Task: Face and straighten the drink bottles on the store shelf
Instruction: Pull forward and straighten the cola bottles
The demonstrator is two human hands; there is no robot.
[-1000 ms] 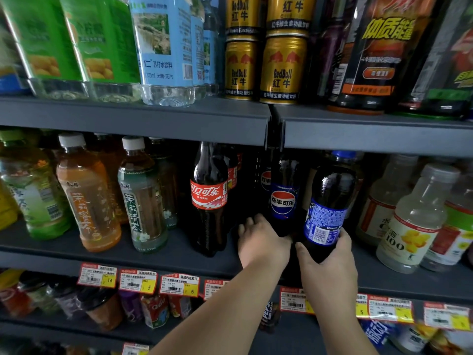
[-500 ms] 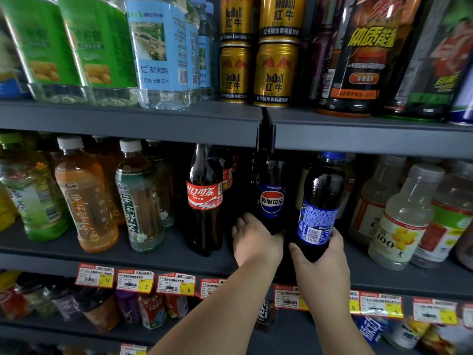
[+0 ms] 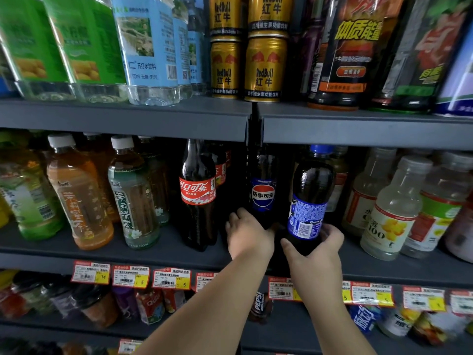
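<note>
Two dark Pepsi bottles stand on the middle shelf. The left Pepsi bottle shows its round logo to the front; my left hand wraps its base. The right Pepsi bottle, with a blue cap, shows its back label with a barcode; my right hand grips its lower part, thumb on the left and fingers round the right side. A Coca-Cola bottle stands just left of my left hand, red label forward.
Tea bottles fill the shelf's left side and pale lemon-drink bottles the right. Above, water bottles, Red Bull cans and dark energy bottles. Price tags line the shelf edge; more drinks sit below.
The view has drifted slightly. Both hands stay on the two Pepsi bottles; the right bottle sits a little more upright, still showing its back label.
</note>
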